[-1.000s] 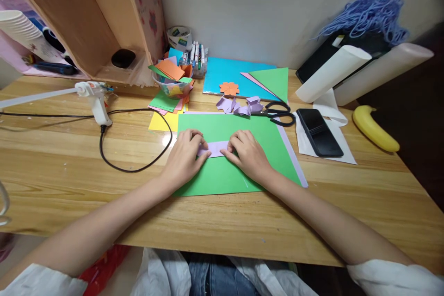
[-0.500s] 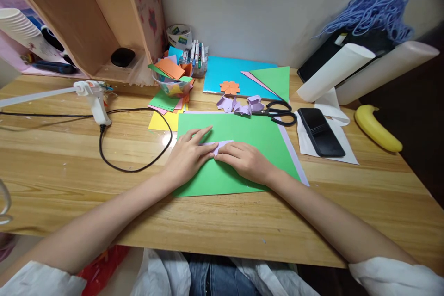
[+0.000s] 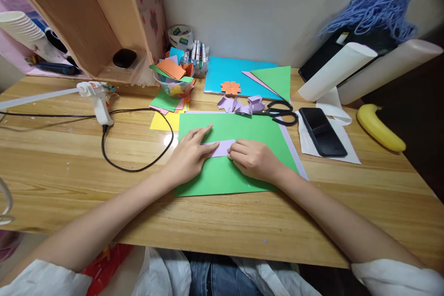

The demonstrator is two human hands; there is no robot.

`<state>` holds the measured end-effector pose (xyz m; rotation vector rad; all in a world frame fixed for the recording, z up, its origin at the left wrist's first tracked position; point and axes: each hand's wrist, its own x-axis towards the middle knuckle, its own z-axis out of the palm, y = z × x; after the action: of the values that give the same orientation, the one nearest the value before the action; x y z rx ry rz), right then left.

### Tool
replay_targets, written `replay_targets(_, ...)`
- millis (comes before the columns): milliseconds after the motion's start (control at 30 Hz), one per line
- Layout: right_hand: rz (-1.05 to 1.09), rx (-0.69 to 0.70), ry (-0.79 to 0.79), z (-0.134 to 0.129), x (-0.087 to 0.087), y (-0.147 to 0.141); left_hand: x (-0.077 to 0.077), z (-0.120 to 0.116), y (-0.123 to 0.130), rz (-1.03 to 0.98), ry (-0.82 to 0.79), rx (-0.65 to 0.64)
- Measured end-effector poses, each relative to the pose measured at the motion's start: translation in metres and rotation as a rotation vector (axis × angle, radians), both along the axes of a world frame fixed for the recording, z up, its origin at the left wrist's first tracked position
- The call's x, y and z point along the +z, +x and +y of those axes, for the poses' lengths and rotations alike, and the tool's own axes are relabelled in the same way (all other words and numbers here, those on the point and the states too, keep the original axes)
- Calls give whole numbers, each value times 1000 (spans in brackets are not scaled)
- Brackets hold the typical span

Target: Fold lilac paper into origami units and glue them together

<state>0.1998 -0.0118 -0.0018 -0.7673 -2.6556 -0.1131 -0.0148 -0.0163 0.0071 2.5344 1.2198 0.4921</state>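
A small lilac paper strip point(image 3: 224, 148) lies on a large green paper sheet point(image 3: 208, 180). My left hand point(image 3: 190, 153) rests over the strip's left end, fingers spread, and holds it down with a fingertip. At the strip's right end, my right hand point(image 3: 255, 159) has its fingers curled together on the paper's edge; its fingertips are partly hidden. Beyond the sheet are lilac paper scraps point(image 3: 243, 105), black-handled scissors point(image 3: 280, 112) and an orange paper flower point(image 3: 231, 87).
A white glue gun point(image 3: 99, 101) with a looping black cable point(image 3: 138, 170) stands to the left. Behind are a tub of paper pieces point(image 3: 173, 81) and markers point(image 3: 197, 53). A phone point(image 3: 322, 132), white rolls point(image 3: 338, 71) and a banana point(image 3: 379, 128) lie to the right.
My right hand has slid right along the lilac strip, away from my left fingers, and more of the strip shows between the hands. My left hand has stayed in place.
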Motion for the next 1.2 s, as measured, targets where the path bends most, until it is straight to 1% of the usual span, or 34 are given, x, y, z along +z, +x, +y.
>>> replay_targets(100, 1, -17, 19, 0, 2, 2, 2, 1, -3, 40, -60, -55)
replay_targets(200, -2, -23, 24, 1, 0, 5, 4, 1, -5, 65, -95, -94)
replay_targets(333, 73, -32, -13, 3, -5, 9, 8, -1, -5, 124, -98, -102)
replay_targets(400, 116, -29, -50, 3, -6, 11, 8, -3, -4, 142, -80, -104)
replay_targets(467, 117, -31, -66, 4, -5, 10, 7, -4, -3, 134, -48, -110)
replay_targets(667, 72, -45, 58, 5, -5, 4, -4, -3, 2, 59, 55, -94)
replay_targets(767, 133, -44, 53, 5, -7, 2, -8, -1, 4, -13, 87, -98)
replay_targets(833, 245, -70, -19, 4, -6, 0, -9, -1, 5, -97, 93, -98)
replay_targets(867, 318, -86, -83, 2, -5, -2, -8, -2, 5, -146, 87, -93)
replay_targets(967, 526, -131, -353, -3, -1, -8, -3, -7, 6, -298, 3, -40)
replay_targets(1033, 622, -154, -501, -7, 2, -11, 1, -10, 7, -385, -110, 32)
replay_targets(1067, 655, -168, -547, -8, 3, -12, 2, -11, 8, -425, -184, 72)
replay_targets(1133, 692, -182, -595, -10, 3, -14, 4, -12, 9, -499, -341, 143)
replay_targets(1200, 696, -177, -614, -10, 2, -14, 5, -12, 9, -564, -469, 177)
